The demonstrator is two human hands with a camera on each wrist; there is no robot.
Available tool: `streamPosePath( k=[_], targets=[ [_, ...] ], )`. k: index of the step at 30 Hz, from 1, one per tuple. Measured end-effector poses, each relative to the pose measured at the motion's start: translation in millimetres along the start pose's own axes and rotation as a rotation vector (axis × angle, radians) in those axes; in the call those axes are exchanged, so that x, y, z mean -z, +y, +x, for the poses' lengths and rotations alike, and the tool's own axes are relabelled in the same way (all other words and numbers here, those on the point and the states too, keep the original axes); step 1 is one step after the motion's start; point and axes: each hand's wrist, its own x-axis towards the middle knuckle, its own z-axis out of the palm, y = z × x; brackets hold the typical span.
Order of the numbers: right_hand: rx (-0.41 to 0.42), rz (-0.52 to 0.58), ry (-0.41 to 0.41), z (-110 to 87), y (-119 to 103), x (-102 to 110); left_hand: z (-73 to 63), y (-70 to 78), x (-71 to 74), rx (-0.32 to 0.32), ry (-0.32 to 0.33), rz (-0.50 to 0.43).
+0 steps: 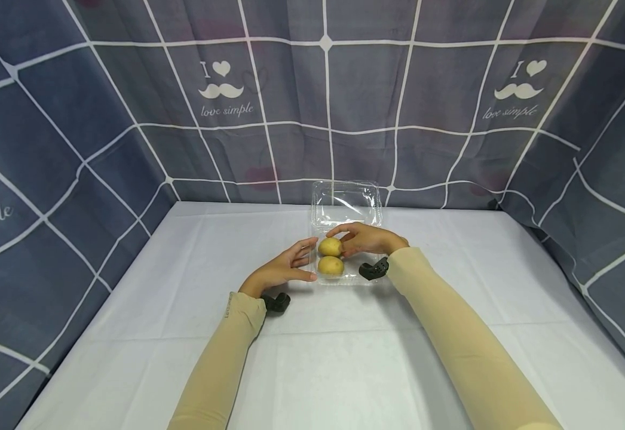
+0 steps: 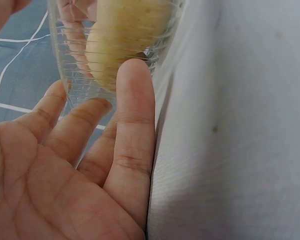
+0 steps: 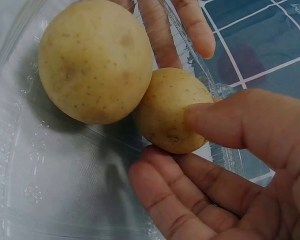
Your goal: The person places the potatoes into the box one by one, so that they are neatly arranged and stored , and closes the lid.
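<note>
Two yellow potatoes, a near potato point(image 1: 331, 266) and a far potato point(image 1: 330, 246), lie side by side at the left of a clear plastic clamshell box point(image 3: 60, 170). My right hand point(image 1: 370, 239) pinches the far potato, thumb on one side and fingers against the other, as the right wrist view shows. At the box's left wall is my left hand point(image 1: 280, 270), its fingers extended along the outside and its thumb near the lower edge. Through the ribbed wall a potato point(image 2: 125, 40) shows in the left wrist view.
The box's transparent lid point(image 1: 347, 206) stands raised behind its base, close to the grey checked curtain point(image 1: 291, 149). A white cloth point(image 1: 318, 370) covers the table. Black wrist devices point(image 1: 277, 303) sit at both cuffs.
</note>
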Motion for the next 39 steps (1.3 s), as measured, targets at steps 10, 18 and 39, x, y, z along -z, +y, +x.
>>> streamPosePath(
  k=[10, 18, 39],
  targets=[
    [-0.017, -0.021, 0.004, 0.8, -1, 2, -1.3, 2.4, -0.7, 0.006, 0.004, 0.008],
    [-0.032, -0.045, 0.023, -2.1, -3, 2, -0.9, 1.1, -1.0, 0.01, 0.01, 0.003],
    [0.001, -0.124, 0.077, -21.1, -12, 4, -1.0, 2.7, -1.3, 0.005, 0.01, -0.002]
  ],
)
